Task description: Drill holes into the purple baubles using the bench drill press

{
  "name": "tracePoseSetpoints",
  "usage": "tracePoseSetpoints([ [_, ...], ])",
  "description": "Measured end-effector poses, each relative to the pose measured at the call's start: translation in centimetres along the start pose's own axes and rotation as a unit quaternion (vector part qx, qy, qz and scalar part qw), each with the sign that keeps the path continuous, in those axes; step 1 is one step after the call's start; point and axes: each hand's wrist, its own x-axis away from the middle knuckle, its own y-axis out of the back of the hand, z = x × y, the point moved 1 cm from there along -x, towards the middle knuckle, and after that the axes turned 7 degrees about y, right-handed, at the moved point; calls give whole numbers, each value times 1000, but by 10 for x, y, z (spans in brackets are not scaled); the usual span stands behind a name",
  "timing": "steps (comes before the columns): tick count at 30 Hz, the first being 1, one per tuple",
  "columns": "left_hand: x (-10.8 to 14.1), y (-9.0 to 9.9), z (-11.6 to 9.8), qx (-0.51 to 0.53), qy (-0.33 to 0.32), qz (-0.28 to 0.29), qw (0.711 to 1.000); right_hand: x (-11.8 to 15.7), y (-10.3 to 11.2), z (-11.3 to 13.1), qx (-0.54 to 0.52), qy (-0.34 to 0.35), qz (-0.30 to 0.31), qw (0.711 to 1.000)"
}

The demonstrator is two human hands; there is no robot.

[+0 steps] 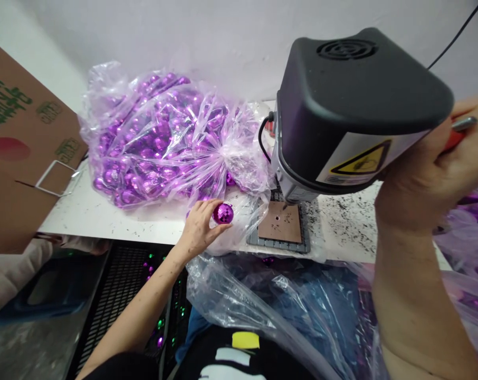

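Observation:
My left hand (199, 227) pinches a shiny purple disco-ball bauble (223, 214) between thumb and fingers, just above the table's front part. To its right is a small bench drill press (342, 111) with a black motor housing and a yellow warning label. Its pointed bit (285, 206) is above a brown square board (280, 221) with a small hole, lying on the dark base. My right hand (417, 169) is raised beside the housing, wrapped round a red lever handle (452, 138) with a metal end; part of the grip is hidden.
A tied clear bag of purple baubles (155, 142) lies behind my left hand. Cardboard box (29, 142) stands at left. Dark shavings (345, 221) litter the white table (144, 227). Clear plastic (270, 301) covers my lap; a black crate (120, 279) is below. More bagged baubles (472, 253) are at right.

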Motion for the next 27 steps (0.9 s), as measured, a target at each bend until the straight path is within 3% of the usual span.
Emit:
tracePoseSetpoints([
  [3,0,0,-24,207,69,28,975,0,-1,0,24,-7,-3,1000],
  [4,1,-4,-31,299,99,61,947,0,-1,0,34,-3,-9,999],
  [6,1,-15,-42,461,159,132,863,-1,-1,0,44,18,-14,999],
  [8,0,-28,-51,555,205,175,787,-1,-1,0,45,26,-7,999],
  [10,-4,-38,-59,578,225,196,760,-2,-1,-1,38,22,4,999],
  [12,-10,-44,-67,550,211,210,781,-2,-1,-1,34,20,5,999],
  [17,-25,-57,-85,333,140,194,912,-2,-1,1,40,19,4,999],
  [19,-31,-62,-88,252,106,169,947,-1,-1,2,41,20,4,999],
  [22,-40,-70,-89,173,57,140,973,-1,-1,4,47,25,4,999],
  [27,-47,-84,-96,103,37,88,990,0,-1,6,51,30,6,998],
])
